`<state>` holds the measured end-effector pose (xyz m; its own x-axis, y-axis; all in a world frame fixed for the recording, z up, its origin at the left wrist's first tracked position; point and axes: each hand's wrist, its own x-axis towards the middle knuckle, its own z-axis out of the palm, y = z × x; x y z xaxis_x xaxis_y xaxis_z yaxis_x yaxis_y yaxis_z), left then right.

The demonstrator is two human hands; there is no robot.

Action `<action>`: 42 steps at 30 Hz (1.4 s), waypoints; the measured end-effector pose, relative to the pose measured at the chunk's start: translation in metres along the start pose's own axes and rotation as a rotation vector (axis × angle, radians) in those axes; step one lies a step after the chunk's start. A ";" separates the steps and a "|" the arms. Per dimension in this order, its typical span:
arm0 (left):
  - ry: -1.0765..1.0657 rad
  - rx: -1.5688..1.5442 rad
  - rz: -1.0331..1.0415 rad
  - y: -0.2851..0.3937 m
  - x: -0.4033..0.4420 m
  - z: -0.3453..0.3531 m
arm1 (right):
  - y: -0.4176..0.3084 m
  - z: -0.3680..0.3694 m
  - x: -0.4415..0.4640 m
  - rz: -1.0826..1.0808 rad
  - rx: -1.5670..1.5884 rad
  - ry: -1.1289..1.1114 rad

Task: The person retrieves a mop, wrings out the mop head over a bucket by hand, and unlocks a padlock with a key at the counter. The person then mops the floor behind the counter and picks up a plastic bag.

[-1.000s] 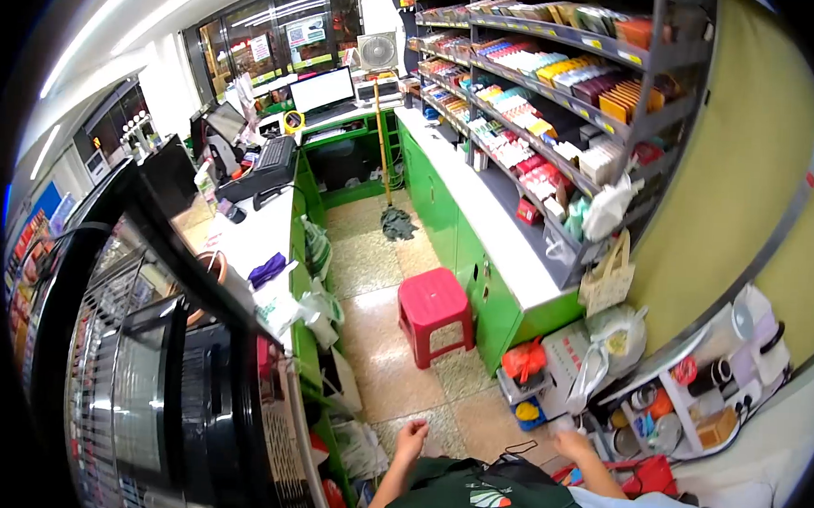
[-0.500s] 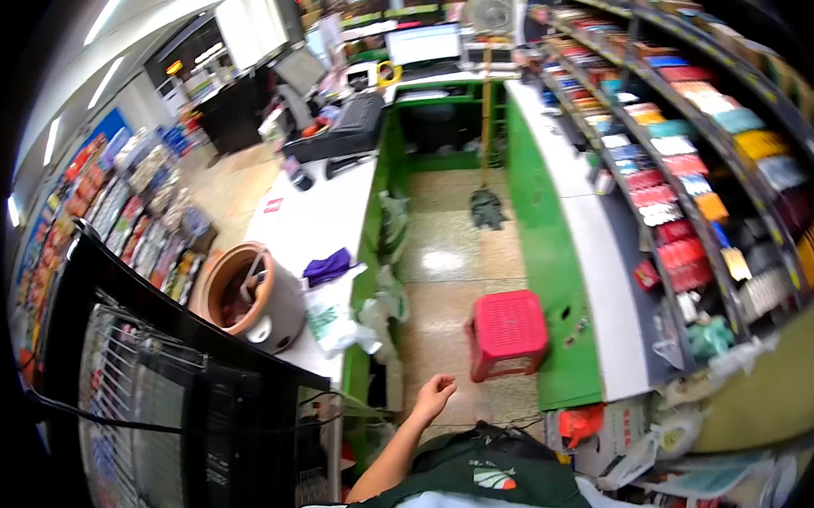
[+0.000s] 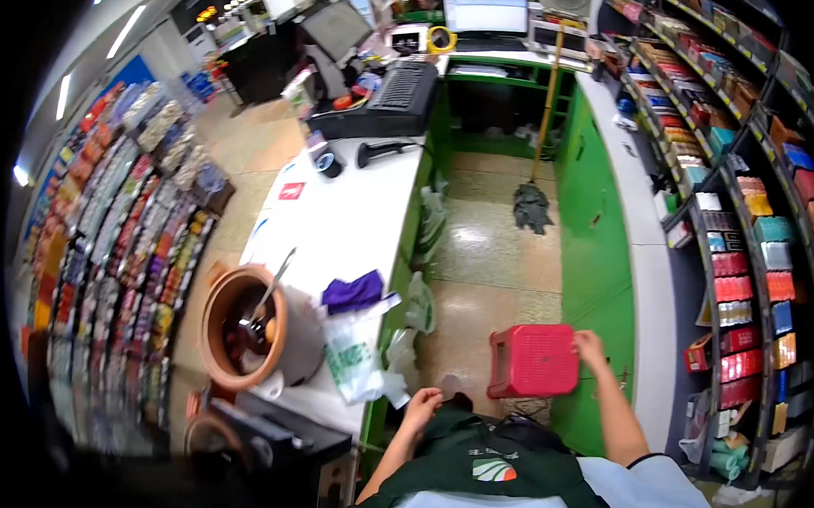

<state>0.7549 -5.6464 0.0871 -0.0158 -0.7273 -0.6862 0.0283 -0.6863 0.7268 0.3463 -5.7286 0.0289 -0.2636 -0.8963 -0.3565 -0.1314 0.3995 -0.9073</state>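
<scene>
My left hand (image 3: 421,407) is in front of the dark green apron (image 3: 457,451), its fingers curled in with nothing visible in them. The nearest things to it are the white plastic bags along the green counter side. My right hand (image 3: 590,350) is by the right edge of a red plastic stool (image 3: 535,361), its fingers loosely bent and holding nothing I can see. Whether it touches the stool I cannot tell. A white-and-green plastic bag (image 3: 353,356) and a purple cloth (image 3: 352,292) lie on the white counter (image 3: 286,226) at left.
An urn-shaped pot (image 3: 303,340) with a ladle (image 3: 277,277) and dark liquid stands on the left counter. A mop (image 3: 531,208) leans at the aisle's far end. Shelves of small packs (image 3: 737,287) line the right. A keyboard (image 3: 403,86) and monitor (image 3: 486,14) are farther back.
My right hand has come into view beside the stool. My left hand is a little lower in view. The view has shifted, so the counters and shelves appear moved.
</scene>
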 end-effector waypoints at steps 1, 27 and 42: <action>-0.002 -0.038 0.020 0.017 0.011 0.004 | -0.002 0.016 -0.007 -0.015 -0.093 -0.034; -0.078 -0.359 0.102 0.139 0.272 -0.015 | -0.066 0.114 0.212 0.259 -0.343 -0.362; 0.008 0.125 0.200 0.391 0.454 0.165 | -0.107 -0.029 0.484 0.266 -0.677 0.016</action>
<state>0.5940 -6.2459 0.0649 -0.0139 -0.8492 -0.5278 -0.0936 -0.5245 0.8463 0.2054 -6.1998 -0.0404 -0.3824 -0.7516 -0.5375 -0.6221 0.6395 -0.4516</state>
